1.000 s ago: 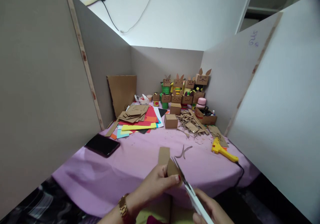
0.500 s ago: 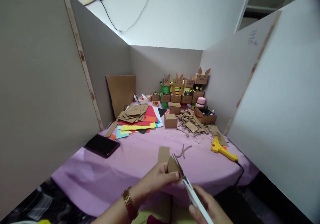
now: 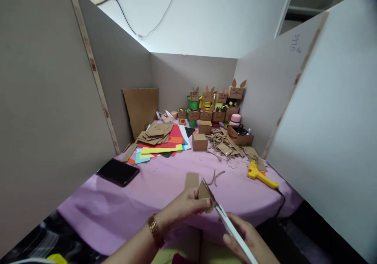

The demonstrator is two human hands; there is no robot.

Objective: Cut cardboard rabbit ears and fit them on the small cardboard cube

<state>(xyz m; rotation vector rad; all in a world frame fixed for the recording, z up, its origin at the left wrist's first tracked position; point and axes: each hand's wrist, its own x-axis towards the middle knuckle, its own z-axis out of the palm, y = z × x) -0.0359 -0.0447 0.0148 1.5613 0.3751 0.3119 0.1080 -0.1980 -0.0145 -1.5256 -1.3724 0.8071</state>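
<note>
Partly, the left hand (image 3: 193,204)'s grip, closed on cardboard (image 3: 205,198), hides it.

a small brown cardboard piece (image 3: 205,198), pointed at its far end, sits pinched in the left hand (image 3: 191,206); scissors (image 3: 232,228) with white handles, held in the right hand (image 3: 246,235), slant far-left, narrow blades against its right edge.
</note>
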